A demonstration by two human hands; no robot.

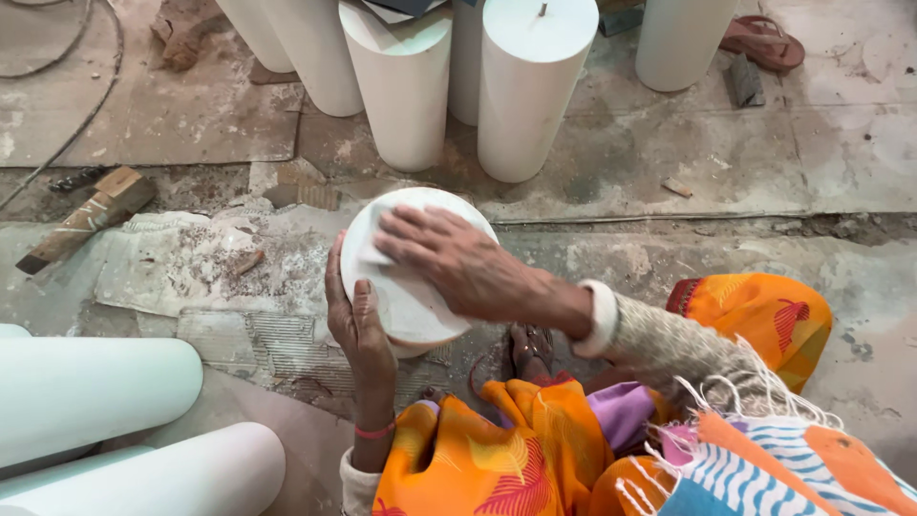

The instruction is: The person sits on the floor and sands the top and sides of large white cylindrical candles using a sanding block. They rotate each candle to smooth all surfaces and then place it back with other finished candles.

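left hand (358, 320): clasped against left side of white cylinder (413, 296)
white cylinder: frame centre, long axis upright, flat end face turned up toward camera
right hand (449, 258): laid flat on end face, fingers spread, nothing gripped

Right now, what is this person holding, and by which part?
A white cylinder. The left hand grips its side near the top rim; the right hand lies flat on its round top face.

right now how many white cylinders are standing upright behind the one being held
6 show: two far left, two middle, one between them behind, one right. More may be hidden.
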